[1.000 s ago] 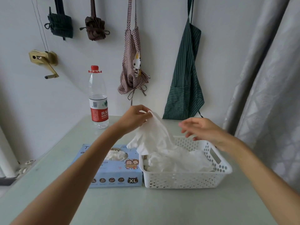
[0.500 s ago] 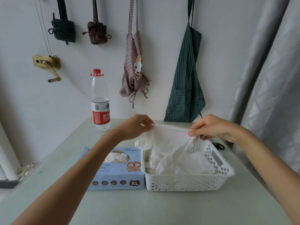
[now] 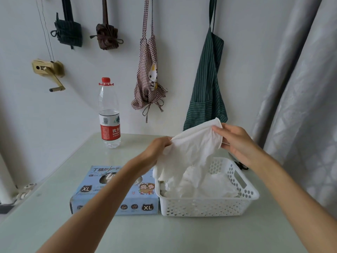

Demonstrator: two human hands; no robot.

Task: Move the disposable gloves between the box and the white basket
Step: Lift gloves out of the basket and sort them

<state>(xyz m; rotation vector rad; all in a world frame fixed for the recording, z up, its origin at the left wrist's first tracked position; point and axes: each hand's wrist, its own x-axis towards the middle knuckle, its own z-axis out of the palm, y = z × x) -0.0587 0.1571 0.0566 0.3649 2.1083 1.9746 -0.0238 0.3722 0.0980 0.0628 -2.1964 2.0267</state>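
A white disposable glove (image 3: 193, 152) hangs stretched between both hands above the white basket (image 3: 209, 207). My left hand (image 3: 158, 148) pinches its left edge. My right hand (image 3: 235, 141) pinches the cuff, held higher, so the glove slants up to the right with its fingers dangling into the basket. Several more white gloves (image 3: 215, 187) lie piled inside the basket. The blue glove box (image 3: 116, 198), marked XL, lies flat against the basket's left side; my left forearm covers much of its top opening.
A water bottle with a red cap (image 3: 109, 114) stands at the table's back left. Two aprons (image 3: 206, 84) hang on the wall behind. Scissors (image 3: 240, 165) lie behind the basket near the grey curtain (image 3: 300, 106). The pale green table (image 3: 164, 234) stretches toward me.
My right hand came in, took the glove's cuff and lifted it up to the right. The glove went from hanging off my left hand to being spread between both hands.
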